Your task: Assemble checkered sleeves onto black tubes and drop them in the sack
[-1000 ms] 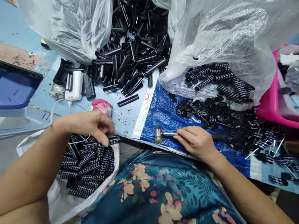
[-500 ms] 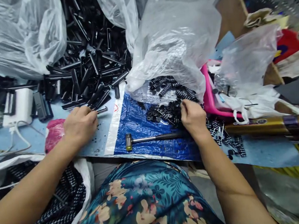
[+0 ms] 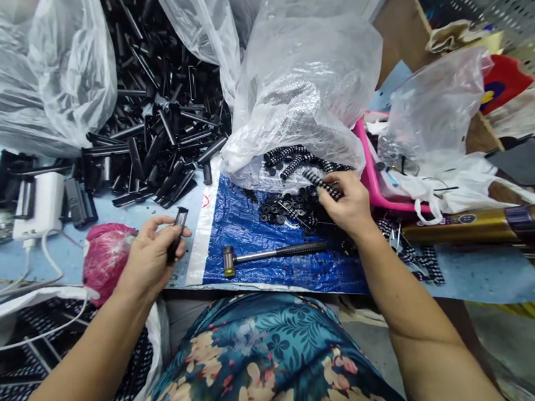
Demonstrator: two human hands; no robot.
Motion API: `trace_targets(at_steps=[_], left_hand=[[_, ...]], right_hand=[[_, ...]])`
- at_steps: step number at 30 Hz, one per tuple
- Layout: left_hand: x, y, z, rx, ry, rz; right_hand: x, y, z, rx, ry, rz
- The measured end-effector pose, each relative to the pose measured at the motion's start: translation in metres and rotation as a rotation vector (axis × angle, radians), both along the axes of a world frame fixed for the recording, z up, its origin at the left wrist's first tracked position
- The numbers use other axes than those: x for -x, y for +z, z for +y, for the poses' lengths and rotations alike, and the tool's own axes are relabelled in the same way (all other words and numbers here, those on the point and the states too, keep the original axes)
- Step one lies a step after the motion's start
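Observation:
My left hand [image 3: 153,257] is closed round a short black plastic bar [image 3: 177,232], lifted a little above the blue table. My right hand [image 3: 347,205] pinches a black-and-white studded strip [image 3: 318,181] at the edge of a heap of small black discs [image 3: 291,208] on the blue tarp [image 3: 250,217]. Between my hands a small hammer [image 3: 272,252] lies on the tarp, its head to the left. A large pile of black plastic bars [image 3: 157,123] fills the back of the table.
Clear plastic bags [image 3: 304,79] bulge over the parts at the back. A pink tray [image 3: 372,172] sits right of the discs, a gold tube [image 3: 480,225] beyond it. A pink bag [image 3: 103,252], a white charger [image 3: 43,201] and a sack of studded strips [image 3: 11,372] lie left.
My left hand has picked a black bar from the pile's edge and drawn it toward me. My right hand has left the hammer, reached into the discs and taken a studded strip.

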State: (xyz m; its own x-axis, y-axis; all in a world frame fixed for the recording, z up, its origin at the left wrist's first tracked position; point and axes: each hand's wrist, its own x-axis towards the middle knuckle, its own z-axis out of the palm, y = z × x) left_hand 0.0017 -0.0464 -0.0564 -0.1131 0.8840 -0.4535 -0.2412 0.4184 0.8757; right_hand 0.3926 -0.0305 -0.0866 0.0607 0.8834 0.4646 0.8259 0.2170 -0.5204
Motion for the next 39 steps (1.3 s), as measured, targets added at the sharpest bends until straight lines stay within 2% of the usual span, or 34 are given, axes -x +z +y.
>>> trace_targets(at_steps=[2, 5, 7, 10, 13, 18, 21, 23, 25, 30, 32, 34, 39], left_hand=[[-0.017, 0.004, 0.0, -0.035, -0.076, -0.049], [-0.05, 0.006, -0.004, -0.024, -0.246, -0.112], [-0.07, 0.004, -0.008, -0.011, -0.339, -0.137], [-0.089, -0.001, -0.016, -0.011, -0.405, -0.13], [-0.094, -0.003, -0.021, -0.019, -0.372, -0.109], [-0.101, 0.002, -0.026, -0.148, -0.356, 0.01], [-0.112, 0.003, -0.028, -0.299, -0.372, 0.092], [-0.119, 0.002, -0.028, -0.352, -0.387, 0.111], [-0.12, 0.0, -0.028, -0.35, -0.404, 0.121], [-0.104, 0.007, -0.029, -0.249, -0.421, 0.079], [-0.098, 0.009, -0.031, -0.221, -0.439, 0.066], [-0.096, 0.009, -0.033, -0.207, -0.431, 0.05], [-0.1, 0.001, -0.039, -0.25, -0.327, 0.088]], right_hand=[[0.024, 0.002, -0.014, 0.028, 0.007, 0.365], [0.066, 0.002, -0.028, 0.222, -0.02, 0.982], [0.09, 0.002, -0.033, 0.331, -0.044, 1.315], [0.113, 0.007, -0.037, 0.51, -0.037, 1.647], [0.122, 0.012, -0.043, 0.642, 0.031, 1.759], [0.135, 0.017, -0.049, 0.557, 0.131, 1.694], [0.148, 0.016, -0.049, 0.468, 0.077, 1.677], [0.155, 0.012, -0.05, 0.461, 0.071, 1.574], [0.154, 0.008, -0.053, 0.433, 0.136, 1.349], [0.124, -0.004, -0.061, 0.094, 0.419, 0.44], [0.114, -0.005, -0.063, -0.014, 0.527, 0.193], [0.11, -0.005, -0.066, -0.106, 0.544, 0.092], [0.119, 0.0, -0.073, -0.217, 0.452, 0.019]])
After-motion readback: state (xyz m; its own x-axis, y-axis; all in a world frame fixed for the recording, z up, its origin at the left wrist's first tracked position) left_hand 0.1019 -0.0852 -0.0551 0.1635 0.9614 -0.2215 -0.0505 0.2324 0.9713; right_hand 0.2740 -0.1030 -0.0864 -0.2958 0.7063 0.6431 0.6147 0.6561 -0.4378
